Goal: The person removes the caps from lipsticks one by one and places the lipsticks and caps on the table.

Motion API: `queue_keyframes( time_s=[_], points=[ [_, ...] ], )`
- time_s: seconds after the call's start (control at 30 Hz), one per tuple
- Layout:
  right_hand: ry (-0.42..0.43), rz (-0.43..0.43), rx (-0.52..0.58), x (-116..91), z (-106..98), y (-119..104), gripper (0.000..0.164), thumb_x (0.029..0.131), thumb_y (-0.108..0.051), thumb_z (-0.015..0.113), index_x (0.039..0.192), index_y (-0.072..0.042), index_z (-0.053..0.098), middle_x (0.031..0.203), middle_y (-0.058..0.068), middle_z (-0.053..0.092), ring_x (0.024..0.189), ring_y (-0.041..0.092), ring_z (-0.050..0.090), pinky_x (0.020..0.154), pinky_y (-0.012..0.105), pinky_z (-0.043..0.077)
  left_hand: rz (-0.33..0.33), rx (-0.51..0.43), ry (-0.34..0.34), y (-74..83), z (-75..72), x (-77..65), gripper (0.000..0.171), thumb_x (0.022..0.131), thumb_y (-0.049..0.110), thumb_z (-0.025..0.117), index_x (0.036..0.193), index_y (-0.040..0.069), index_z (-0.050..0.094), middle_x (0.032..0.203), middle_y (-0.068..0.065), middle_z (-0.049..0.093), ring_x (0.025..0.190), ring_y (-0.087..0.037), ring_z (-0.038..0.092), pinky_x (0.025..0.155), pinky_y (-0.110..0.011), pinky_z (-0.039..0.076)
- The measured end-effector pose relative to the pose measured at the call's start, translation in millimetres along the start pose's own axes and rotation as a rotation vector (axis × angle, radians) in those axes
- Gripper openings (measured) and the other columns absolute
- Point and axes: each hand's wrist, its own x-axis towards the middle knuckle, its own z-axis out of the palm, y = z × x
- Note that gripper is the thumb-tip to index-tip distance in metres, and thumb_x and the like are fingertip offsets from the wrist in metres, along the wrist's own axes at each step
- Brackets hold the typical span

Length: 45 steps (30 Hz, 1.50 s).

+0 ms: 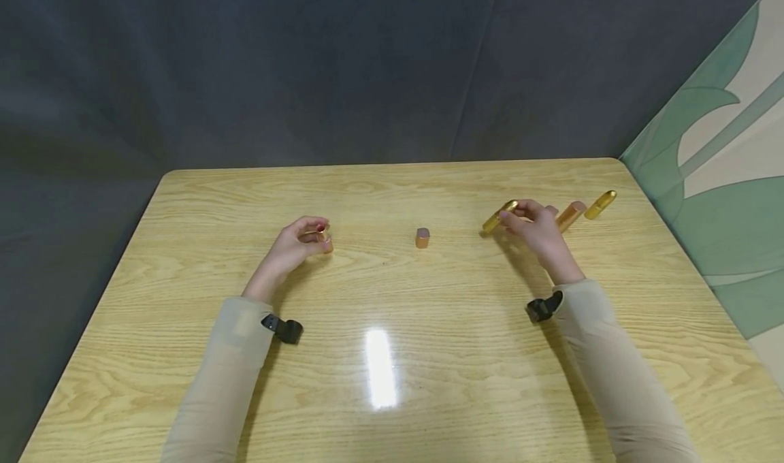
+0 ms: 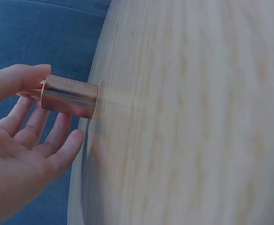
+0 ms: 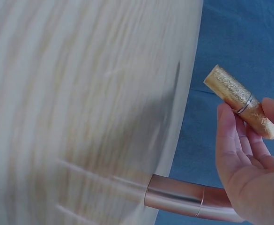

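My left hand (image 1: 294,245) pinches an uncapped rose-gold lipstick (image 1: 324,235), its red tip just showing between thumb and fingers. In the left wrist view the lettered lipstick base (image 2: 70,96) has its bottom end at the wooden tabletop, and the thumb lies at its upper end. A gold lipstick tube (image 1: 499,218) is held tilted between the thumb and fingertips of my right hand (image 1: 539,235). The right wrist view shows this textured gold tube (image 3: 240,101) with a thin ring round its middle, raised above the table. Between the hands stands a short rose-gold cap (image 1: 422,238).
Beyond my right hand stands a rose-gold lipstick tube (image 1: 572,215), and a gold tube (image 1: 600,205) is farther right. Another pinkish top (image 1: 552,210) is mostly hidden behind the hand. A dark cloth (image 1: 367,68) hangs along the table's far edge.
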Motion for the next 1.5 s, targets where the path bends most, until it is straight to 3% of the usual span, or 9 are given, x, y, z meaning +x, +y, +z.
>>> queue_keyframes(
  time_s=[0.07,0.13,0.3,0.6,0.73,0.9,1.13,1.33,1.5],
  points=[
    [0.017,-0.019,-0.001,1,0,0,0.04,0.098,-0.021,0.052,0.125,0.007,0.044,0.116,0.003,0.048,0.08,-0.009,0.059,0.077,0.011,0.053,0.001,-0.015,-0.004,0.4,-0.5,-1.1,0.054,0.09,0.008,0.063,0.14,0.005,0.042,0.14,-0.017,0.045,0.13,-0.033,0.044,0.107,-0.045,0.039],
    [0.036,-0.037,-0.001,0,0,0,0.036,0.098,-0.022,0.053,0.121,0.004,0.047,0.097,-0.01,0.053,0.079,-0.008,0.061,0.076,0.013,0.054,0.008,-0.019,-0.008,0.9,-1.0,-2.1,0.055,0.09,0.009,0.063,0.141,0.006,0.041,0.142,-0.016,0.044,0.132,-0.033,0.042,0.109,-0.046,0.037],
    [0.048,-0.034,0.049,-1,1,-1,0.025,0.097,-0.025,0.055,0.113,-0.006,0.05,0.095,-0.01,0.055,0.079,-0.006,0.062,0.076,0.013,0.054,0.055,-0.015,0.016,4.0,-1.2,-4.3,0.057,0.092,0.014,0.062,0.143,0.007,0.038,0.145,-0.014,0.042,0.135,-0.032,0.039,0.112,-0.049,0.034],
    [0.063,-0.03,0.068,-4,5,-8,0.025,0.097,-0.027,0.055,0.115,-0.01,0.049,0.095,-0.014,0.055,0.081,-0.007,0.062,0.079,0.014,0.054,0.246,-0.076,0.313,21.4,5.6,-9.2,0.042,0.094,0.011,0.059,0.133,0.001,0.048,0.135,-0.017,0.052,0.128,-0.031,0.046,0.113,-0.039,0.035],
    [0.061,-0.043,0.103,-5,8,-13,0.022,0.096,-0.026,0.055,0.112,-0.013,0.049,0.094,-0.015,0.055,0.08,-0.008,0.061,0.079,0.012,0.054,0.304,-0.12,0.377,29.5,9.9,-12.1,0.038,0.093,0.009,0.06,0.129,0.0,0.051,0.129,-0.017,0.055,0.123,-0.032,0.048,0.109,-0.036,0.038],
    [0.053,-0.072,0.2,-6,14,-19,0.016,0.095,-0.022,0.058,0.107,-0.013,0.05,0.089,-0.015,0.059,0.078,-0.006,0.062,0.075,0.011,0.054,0.338,-0.151,0.376,40.7,17.7,-16.9,0.035,0.092,0.005,0.06,0.126,-0.003,0.052,0.125,-0.019,0.056,0.115,-0.021,0.052,0.106,-0.034,0.041],
    [0.038,-0.091,0.161,-8,28,-26,0.021,0.096,-0.02,0.057,0.112,-0.008,0.05,0.089,-0.015,0.058,0.078,-0.005,0.062,0.075,0.012,0.054,0.355,-0.147,0.332,55.6,30.8,-24.1,0.035,0.092,0.003,0.058,0.126,-0.003,0.052,0.124,-0.02,0.056,0.11,-0.013,0.053,0.101,-0.028,0.042],
    [0.026,-0.112,0.148,-11,38,-33,0.028,0.096,-0.018,0.056,0.118,-0.001,0.048,0.088,-0.016,0.058,0.077,-0.005,0.063,0.076,0.014,0.055,0.354,-0.118,0.303,60.6,41.7,-28.6,0.034,0.092,0.005,0.06,0.125,0.001,0.054,0.122,-0.02,0.057,0.111,-0.019,0.055,0.096,-0.025,0.044],
    [0.01,-0.134,0.142,-13,46,-41,0.032,0.097,-0.017,0.055,0.12,0.002,0.048,0.088,-0.015,0.059,0.078,-0.006,0.063,0.076,0.013,0.055,0.377,-0.076,0.256,61.2,51.2,-29.0,0.033,0.092,0.005,0.06,0.124,0.001,0.055,0.122,-0.021,0.058,0.114,-0.027,0.055,0.099,-0.033,0.046]
  ],
)
